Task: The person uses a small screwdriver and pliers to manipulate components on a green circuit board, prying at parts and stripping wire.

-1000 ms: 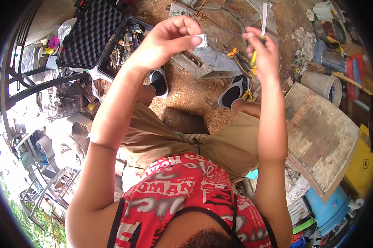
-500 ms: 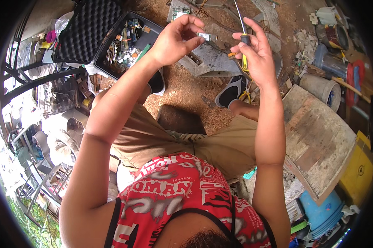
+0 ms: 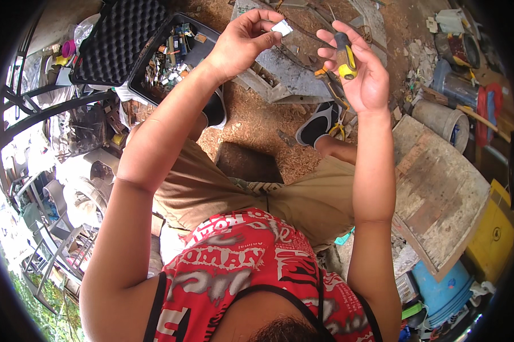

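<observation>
Near the top centre of the frame, the left hand (image 3: 243, 44) pinches a small pale flat piece (image 3: 281, 27) between its thumb and fingers. The piece sticks out from the fingertips on the side facing the right hand (image 3: 364, 71), which is just beside it in the upper right of centre, apart from it. The right hand's fingers curl loosely about a screwdriver (image 3: 347, 57); its black-and-yellow handle lies against the hand, butt end toward the bottom of the frame, and its shaft is hard to make out. The screwdriver and the pale piece are not touching.

Below the two hands is a grey slab (image 3: 297, 77) on the floor (image 3: 251, 128), with an orange-handled tool (image 3: 330, 84) near its right side. At upper left, an open black case (image 3: 210, 43) holds a heap of small parts (image 3: 164, 69).
</observation>
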`<state>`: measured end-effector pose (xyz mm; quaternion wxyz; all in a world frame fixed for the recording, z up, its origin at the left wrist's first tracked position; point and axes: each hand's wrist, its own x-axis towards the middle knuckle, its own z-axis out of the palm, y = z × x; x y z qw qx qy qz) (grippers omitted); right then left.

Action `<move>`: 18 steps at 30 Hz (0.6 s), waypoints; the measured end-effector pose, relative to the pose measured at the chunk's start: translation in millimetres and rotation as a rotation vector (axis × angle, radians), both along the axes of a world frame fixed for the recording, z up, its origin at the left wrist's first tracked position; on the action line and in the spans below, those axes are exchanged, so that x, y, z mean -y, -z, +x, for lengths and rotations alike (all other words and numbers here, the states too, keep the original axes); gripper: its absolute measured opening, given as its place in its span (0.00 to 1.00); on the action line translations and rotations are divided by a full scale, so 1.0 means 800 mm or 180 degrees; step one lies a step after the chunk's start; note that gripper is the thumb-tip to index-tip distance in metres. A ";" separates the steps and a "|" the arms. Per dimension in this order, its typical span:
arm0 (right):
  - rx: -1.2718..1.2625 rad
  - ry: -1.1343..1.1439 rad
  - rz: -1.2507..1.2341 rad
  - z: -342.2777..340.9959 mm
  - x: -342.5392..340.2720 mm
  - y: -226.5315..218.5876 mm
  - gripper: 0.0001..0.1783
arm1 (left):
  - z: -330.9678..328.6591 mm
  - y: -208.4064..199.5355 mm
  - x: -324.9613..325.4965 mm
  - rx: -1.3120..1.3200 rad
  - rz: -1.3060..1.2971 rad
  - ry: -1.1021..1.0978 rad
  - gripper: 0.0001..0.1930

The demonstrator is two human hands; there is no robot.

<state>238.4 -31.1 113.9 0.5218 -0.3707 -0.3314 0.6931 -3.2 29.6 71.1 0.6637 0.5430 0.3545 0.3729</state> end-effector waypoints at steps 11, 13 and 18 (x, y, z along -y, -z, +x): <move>0.0708 0.0255 0.0495 0.014 0.004 0.004 0.20 | 0.007 0.053 0.015 -0.1965 0.1355 -0.0234 0.08; 0.1693 0.0443 0.0811 0.001 0.006 0.009 0.19 | 0.006 0.071 0.019 -0.2208 0.1595 -0.0228 0.09; 0.1888 0.0530 0.1056 -0.014 0.001 0.031 0.18 | 0.006 0.099 0.018 -0.2132 0.1979 -0.0165 0.07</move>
